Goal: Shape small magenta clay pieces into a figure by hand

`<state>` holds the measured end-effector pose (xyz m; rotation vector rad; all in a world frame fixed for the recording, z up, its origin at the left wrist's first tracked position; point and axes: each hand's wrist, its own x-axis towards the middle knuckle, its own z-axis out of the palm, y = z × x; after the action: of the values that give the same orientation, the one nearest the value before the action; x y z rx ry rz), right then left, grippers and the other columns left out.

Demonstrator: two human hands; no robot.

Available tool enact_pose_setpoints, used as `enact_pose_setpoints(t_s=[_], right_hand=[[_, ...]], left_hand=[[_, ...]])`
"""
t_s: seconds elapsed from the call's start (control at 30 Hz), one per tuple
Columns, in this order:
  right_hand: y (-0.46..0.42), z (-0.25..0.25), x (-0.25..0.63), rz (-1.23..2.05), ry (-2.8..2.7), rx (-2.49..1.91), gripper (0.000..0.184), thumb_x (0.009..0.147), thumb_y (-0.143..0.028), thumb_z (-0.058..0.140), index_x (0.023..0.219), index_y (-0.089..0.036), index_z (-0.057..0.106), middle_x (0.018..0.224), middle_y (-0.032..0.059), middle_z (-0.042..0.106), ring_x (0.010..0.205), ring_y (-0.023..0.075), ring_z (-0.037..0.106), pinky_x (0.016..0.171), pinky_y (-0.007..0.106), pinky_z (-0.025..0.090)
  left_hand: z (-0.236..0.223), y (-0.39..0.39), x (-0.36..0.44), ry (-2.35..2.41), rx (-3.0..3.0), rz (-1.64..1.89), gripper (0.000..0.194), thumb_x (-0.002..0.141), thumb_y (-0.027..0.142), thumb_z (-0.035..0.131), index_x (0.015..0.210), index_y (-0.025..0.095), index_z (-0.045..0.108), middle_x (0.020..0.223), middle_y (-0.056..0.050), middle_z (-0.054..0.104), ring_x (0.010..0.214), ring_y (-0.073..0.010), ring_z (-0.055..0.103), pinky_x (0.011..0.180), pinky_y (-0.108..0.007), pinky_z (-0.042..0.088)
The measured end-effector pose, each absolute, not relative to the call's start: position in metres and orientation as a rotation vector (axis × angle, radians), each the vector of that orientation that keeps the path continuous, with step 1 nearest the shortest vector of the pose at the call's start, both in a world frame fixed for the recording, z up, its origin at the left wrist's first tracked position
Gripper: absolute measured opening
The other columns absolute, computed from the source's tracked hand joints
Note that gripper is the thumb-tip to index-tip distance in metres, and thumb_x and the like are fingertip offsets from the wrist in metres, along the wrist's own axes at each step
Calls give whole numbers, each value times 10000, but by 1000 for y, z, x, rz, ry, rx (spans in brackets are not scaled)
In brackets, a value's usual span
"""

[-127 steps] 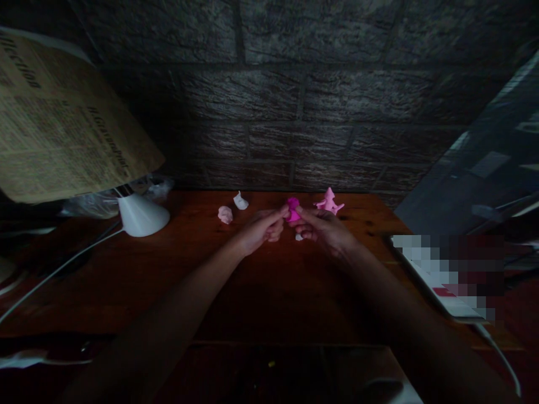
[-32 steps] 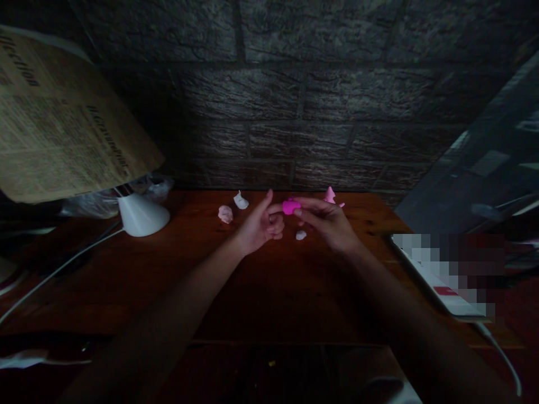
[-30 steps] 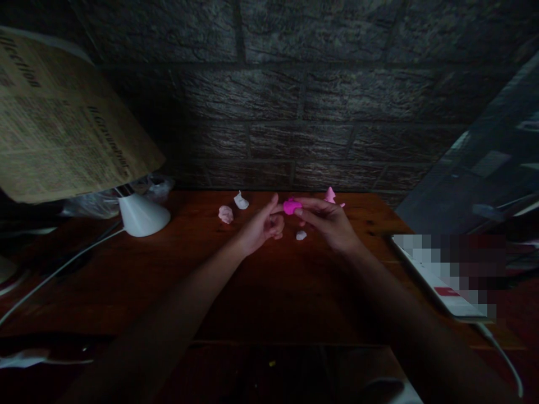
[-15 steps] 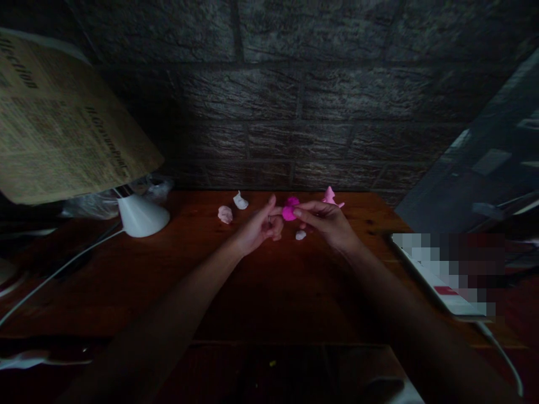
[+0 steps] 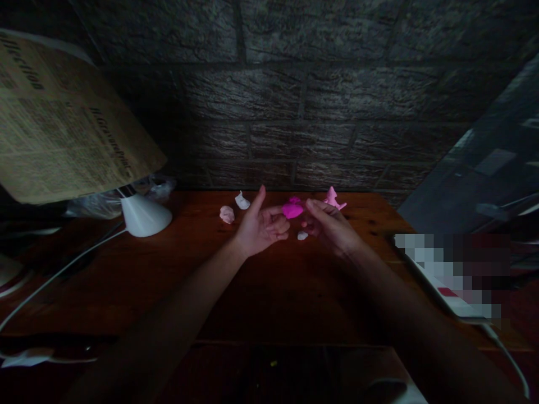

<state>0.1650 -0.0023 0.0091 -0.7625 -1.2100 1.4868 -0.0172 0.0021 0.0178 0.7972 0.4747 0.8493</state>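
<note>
A piece of magenta modelling clay sits at the tip of the forefinger of my left hand, held off the table. The left thumb points up, apart from the clay, and the other fingers are curled in. Close to its right side is my right hand, with thumb and forefinger pinched together. Whether a bit of clay is between them is too small to tell. Below the hands lies a small white lump. A pink clay shape with points stands behind the right hand, partly covered by it.
On the wooden table, a pale pink lump and a white piece lie left of the hands. A lamp with a newsprint shade stands at the left. A white device with a cable is at the right. Behind is a brick wall.
My right fingers have come off the magenta clay and moved slightly right. The clay stays at my left forefinger, now looking wider and flatter. My left thumb has swung up and away.
</note>
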Motion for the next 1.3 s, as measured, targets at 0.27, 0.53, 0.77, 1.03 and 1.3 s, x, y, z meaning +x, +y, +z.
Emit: enact_pose_setpoints(t_s=[0.27, 0.53, 0.77, 1.03, 1.3], right_hand=[[-3, 5, 162, 1442, -1305, -734, 279, 721, -475, 844, 932, -295, 810, 736, -15, 676, 590, 92, 506, 481, 221, 380], [-4, 7, 160, 1435, -1263, -701, 320, 724, -531, 825, 934, -289, 814, 726, -5, 671, 594, 96, 497, 482, 220, 344], [-5, 6, 160, 1432, -1257, -690, 283, 754, -522, 804, 910, -286, 810, 715, -7, 665, 598, 100, 496, 492, 224, 344], [-8, 9, 161, 1270, -1343, -696, 200, 751, -440, 827, 918, -333, 804, 870, -13, 742, 597, 98, 536, 472, 225, 388], [-10, 9, 162, 1181, -1427, -709, 195, 742, -371, 849, 917, -322, 780, 1113, 0, 749, 798, 146, 666, 601, 267, 510]], left_hand=[[16, -1, -15, 393, 604, 789, 836, 915, 793, 203, 643, 135, 642, 409, 43, 303, 408, -100, 335, 450, -235, 371], [16, -4, -14, 325, 555, 810, 861, 918, 787, 173, 715, 110, 666, 417, 31, 355, 412, -110, 359, 457, -244, 395], [17, -8, -11, 309, 484, 805, 852, 905, 799, 197, 721, 113, 667, 420, 24, 372, 421, -117, 357, 459, -252, 393], [21, -10, -12, 304, 493, 831, 865, 866, 847, 175, 677, 142, 638, 416, 32, 338, 418, -109, 304, 443, -246, 353], [19, -11, -9, 318, 537, 826, 942, 836, 872, 131, 746, 125, 697, 407, 45, 283, 416, -118, 268, 441, -261, 336]])
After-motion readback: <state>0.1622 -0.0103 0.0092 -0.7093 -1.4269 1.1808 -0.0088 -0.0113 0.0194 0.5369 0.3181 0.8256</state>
